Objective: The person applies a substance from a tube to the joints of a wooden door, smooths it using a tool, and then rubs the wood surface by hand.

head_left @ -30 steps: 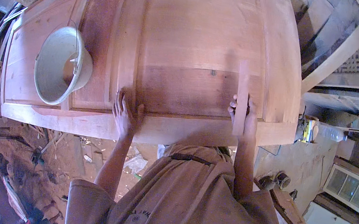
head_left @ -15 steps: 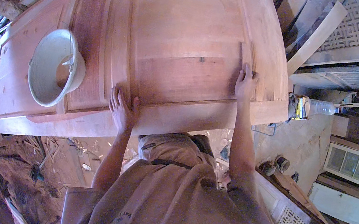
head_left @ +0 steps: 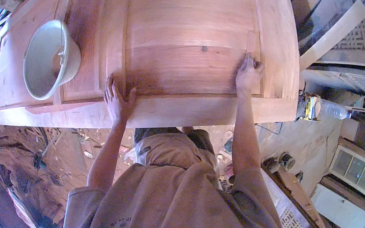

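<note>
**Two hands on one panelled wooden door, one bucket on top**

One large wooden door [head_left: 181, 40] lies flat across the upper part of the view, reddish-brown, with a smooth, dusty sanded surface and visible grain. It is built of a frame with raised mouldings around recessed panels: one wide panel in the middle and one narrow upright panel to its left can be counted; others, if any, run out of view. Its near rail is a long pale strip along the near edge.

Two bare hands rest on it. The left hand [head_left: 118, 99] lies flat with fingers spread at the near left corner of the wide panel, its grip open, palm pressed on the moulding and near rail. The right hand [head_left: 249, 72] sits further right and farther away, at the right moulding of the same panel; its fingers are curled down on the wood, and whether the grip holds a small sanding piece cannot be told.

One round bucket [head_left: 50, 59], pale grey-green with a thin wire handle, lies on its side on the left part of the door, its mouth facing the camera.

On the right, well apart, one clear plastic bottle [head_left: 332, 109] stands beside one white framed window unit [head_left: 357, 186]. Wood shavings [head_left: 33, 156] litter the floor at near left.
</note>
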Motion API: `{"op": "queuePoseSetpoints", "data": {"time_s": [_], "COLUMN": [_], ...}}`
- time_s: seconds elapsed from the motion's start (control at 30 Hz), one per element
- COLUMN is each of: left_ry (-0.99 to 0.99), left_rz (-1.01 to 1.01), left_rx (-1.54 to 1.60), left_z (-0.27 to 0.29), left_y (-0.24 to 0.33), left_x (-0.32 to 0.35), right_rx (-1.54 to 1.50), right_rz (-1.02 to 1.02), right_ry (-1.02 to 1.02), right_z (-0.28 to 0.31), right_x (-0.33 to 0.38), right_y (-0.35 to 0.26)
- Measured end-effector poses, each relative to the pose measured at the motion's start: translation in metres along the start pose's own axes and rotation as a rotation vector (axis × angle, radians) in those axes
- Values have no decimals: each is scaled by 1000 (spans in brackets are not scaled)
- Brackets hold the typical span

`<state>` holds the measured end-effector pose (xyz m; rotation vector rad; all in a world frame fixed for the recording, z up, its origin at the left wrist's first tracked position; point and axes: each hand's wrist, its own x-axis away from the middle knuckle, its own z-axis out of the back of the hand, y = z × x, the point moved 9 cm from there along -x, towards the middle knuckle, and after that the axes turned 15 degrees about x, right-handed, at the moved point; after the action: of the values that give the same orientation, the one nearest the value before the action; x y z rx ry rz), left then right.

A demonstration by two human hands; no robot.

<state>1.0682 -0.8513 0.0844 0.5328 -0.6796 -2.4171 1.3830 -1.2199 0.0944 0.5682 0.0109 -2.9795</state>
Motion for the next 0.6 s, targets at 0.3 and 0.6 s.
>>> {"op": "queuePoseSetpoints", "data": {"time_s": [0.3, 0.6], "left_ry": [32, 18], "left_rz": [-32, -38], "left_rx": [13, 83], "left_z": [4, -1], "left_y": [16, 15], "left_x": [-2, 0], "right_rx": [-161, -470], "right_rz": [22, -49], "right_ry": [-101, -94], "right_z": [-9, -23], "right_x": [21, 29], "right_y": [-72, -83]}}
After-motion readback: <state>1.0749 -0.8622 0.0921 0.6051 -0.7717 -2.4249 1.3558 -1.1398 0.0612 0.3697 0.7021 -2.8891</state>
